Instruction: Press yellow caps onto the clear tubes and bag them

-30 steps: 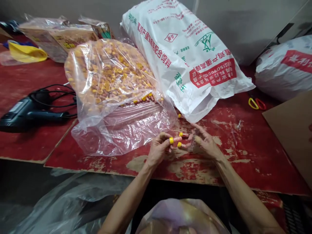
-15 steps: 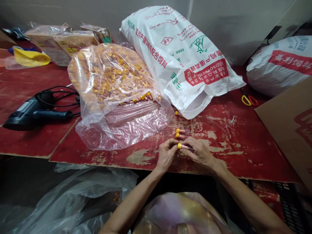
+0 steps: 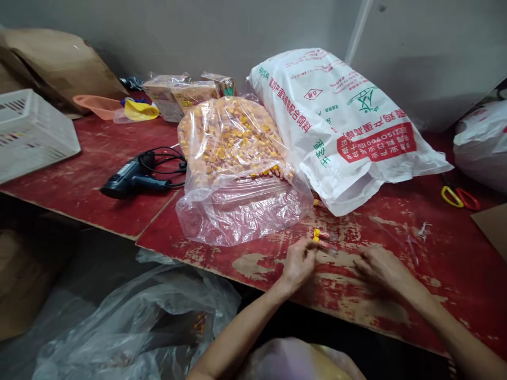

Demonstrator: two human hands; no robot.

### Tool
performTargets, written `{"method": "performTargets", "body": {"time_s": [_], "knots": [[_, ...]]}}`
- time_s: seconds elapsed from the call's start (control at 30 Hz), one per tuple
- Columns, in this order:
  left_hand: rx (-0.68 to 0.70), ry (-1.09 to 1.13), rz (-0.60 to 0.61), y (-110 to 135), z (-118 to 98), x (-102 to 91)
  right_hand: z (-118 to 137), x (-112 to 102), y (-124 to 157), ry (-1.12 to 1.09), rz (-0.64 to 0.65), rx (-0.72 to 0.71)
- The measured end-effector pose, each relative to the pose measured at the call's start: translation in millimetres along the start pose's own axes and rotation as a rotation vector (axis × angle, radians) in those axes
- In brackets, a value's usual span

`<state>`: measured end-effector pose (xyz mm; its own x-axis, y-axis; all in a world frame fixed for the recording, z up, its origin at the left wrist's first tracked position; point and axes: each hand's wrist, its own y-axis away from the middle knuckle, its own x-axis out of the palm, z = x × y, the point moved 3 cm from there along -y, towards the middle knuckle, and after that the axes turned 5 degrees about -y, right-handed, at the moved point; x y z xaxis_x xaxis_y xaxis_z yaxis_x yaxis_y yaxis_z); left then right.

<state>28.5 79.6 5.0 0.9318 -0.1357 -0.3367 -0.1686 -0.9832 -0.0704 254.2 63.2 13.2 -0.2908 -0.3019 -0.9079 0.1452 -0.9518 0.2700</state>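
Two small red tubes with yellow caps (image 3: pixel 321 238) lie side by side on the worn red table (image 3: pixel 396 295). My left hand (image 3: pixel 298 264) rests on the table just below them, fingers curled, fingertips by the lower tube. My right hand (image 3: pixel 379 266) lies palm down to the right, a hand's width from the tubes, and its fingers blur. Behind the tubes a clear plastic bag (image 3: pixel 237 174) is packed with many such yellow-capped tubes, its open mouth toward me.
A white printed sack (image 3: pixel 348 126) lies behind the tubes. A black heat gun (image 3: pixel 132 177) with cord sits left. Scissors (image 3: pixel 459 198) lie far right, a white basket (image 3: pixel 31 132) far left. Crumpled clear plastic (image 3: pixel 130 327) hangs below the table edge.
The hands held one tube together; now they have parted and the tube lies with the other on the table. The view has swung left and back.
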Motion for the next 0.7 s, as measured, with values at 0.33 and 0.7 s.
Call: {"method": "performTargets", "body": {"time_s": [0.33,0.7], "knots": [[-0.184,-0.503,-0.591,-167,48,-134.8,7,17,-12,0.274,0.049,0.076],[-0.205,-0.431,-0.724,-228,68,-156.3,-5,-2,-39,-0.075,-0.449,-0.222]]}}
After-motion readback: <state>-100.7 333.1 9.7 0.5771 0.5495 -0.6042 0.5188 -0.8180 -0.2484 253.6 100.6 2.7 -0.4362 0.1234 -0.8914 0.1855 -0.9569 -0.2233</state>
